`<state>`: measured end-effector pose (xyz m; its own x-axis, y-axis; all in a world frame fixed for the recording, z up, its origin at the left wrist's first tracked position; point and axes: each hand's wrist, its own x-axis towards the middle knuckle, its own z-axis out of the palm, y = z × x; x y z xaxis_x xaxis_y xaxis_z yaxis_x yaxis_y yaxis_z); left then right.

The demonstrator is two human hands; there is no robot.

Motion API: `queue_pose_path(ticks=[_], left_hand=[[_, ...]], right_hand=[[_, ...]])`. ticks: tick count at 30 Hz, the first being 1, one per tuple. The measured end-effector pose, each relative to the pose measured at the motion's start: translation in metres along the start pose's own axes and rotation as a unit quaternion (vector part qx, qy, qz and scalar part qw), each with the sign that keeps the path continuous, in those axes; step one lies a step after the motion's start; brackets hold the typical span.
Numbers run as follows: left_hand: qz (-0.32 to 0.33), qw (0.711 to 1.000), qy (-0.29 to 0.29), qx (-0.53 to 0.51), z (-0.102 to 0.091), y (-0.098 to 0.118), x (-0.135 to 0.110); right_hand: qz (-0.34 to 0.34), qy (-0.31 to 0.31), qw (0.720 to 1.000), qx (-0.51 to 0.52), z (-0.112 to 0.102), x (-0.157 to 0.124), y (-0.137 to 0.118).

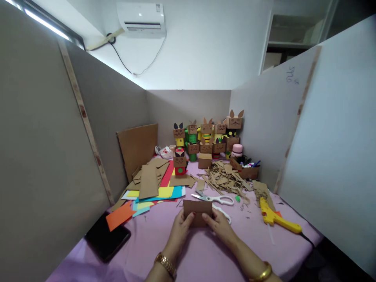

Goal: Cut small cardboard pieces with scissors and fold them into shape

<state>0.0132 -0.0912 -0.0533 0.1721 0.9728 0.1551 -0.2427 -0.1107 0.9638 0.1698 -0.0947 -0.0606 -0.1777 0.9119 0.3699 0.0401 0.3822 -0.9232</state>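
Note:
A small piece of brown cardboard (197, 206) with a crease across it is held upright between my two hands. My left hand (181, 226) grips its left side, thumb on the near face. On the right side my right hand (220, 225) grips it the same way. The fingers behind the cardboard are hidden. Just beyond it lie white-handled scissors (225, 200), with a second white handle (223, 213) partly covered by my right hand. A small cardboard box (205, 161) stands farther back, near a cardboard animal figure (179, 160) with a red body.
Several cardboard animal figures (206, 129) stand at the back. Cardboard scraps (225, 178) are heaped right of centre. A yellow glue gun (279, 222) lies at right, coloured paper (164, 192) and a black tablet-like object (107, 239) at left. Partition walls (188, 103) enclose the table.

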Motion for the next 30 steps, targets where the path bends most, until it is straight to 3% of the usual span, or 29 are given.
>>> queue_pose_path(ticks=[9, 25, 30], left_hand=[[0.014, 1.0, -0.009, 0.024, -0.002, -0.002, -0.001], [0.07, 0.993, 0.008, 0.094, -0.006, -0.007, -0.005], [0.066, 0.993, 0.002, 0.102, -0.006, -0.007, -0.003]], right_hand=[[-0.009, -0.008, 1.0, 0.002, 0.001, 0.001, 0.008], [-0.018, 0.019, 0.998, -0.055, 0.001, -0.001, 0.0], [-0.015, 0.003, 0.999, -0.05, 0.0, 0.0, -0.002]])
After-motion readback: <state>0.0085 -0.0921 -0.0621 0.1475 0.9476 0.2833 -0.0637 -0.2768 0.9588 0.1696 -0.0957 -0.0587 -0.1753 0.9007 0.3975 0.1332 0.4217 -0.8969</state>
